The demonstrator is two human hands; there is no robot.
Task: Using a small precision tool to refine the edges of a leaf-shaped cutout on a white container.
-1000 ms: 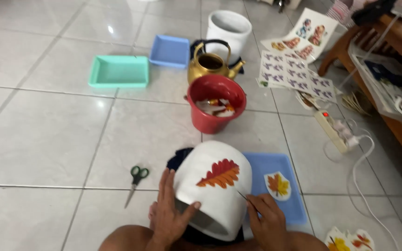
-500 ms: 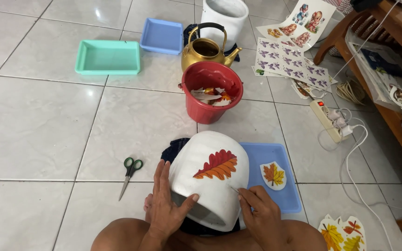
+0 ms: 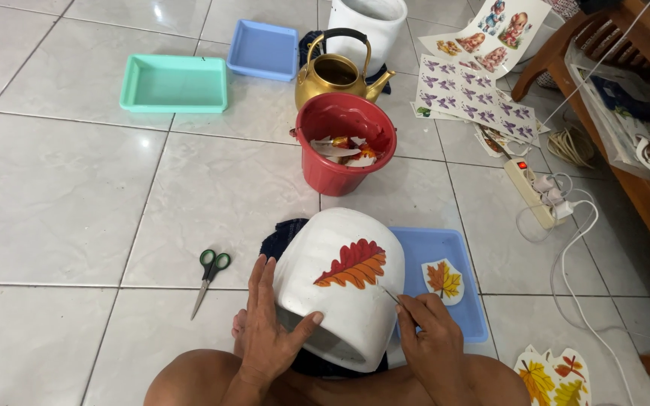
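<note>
I can't make out the thin tool (image 3: 391,296) pinched in my right hand (image 3: 434,349); too small. The white pot (image 3: 344,289) hides most of the dark cloth (image 3: 280,237). The second white pot (image 3: 366,19) is cut off at top.

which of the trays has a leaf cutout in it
The blue tray beside the right hand, holding a leaf cutout. The green tray and the far blue tray show nothing inside.

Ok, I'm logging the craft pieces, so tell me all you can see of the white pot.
The white pot is a rounded, glossy, ceramic-looking vessel lying tilted on its side, mouth toward the person. An orange-red leaf picture sits on its upper side. The left hand steadies its rim; the right hand holds a thin tool against it.
</note>
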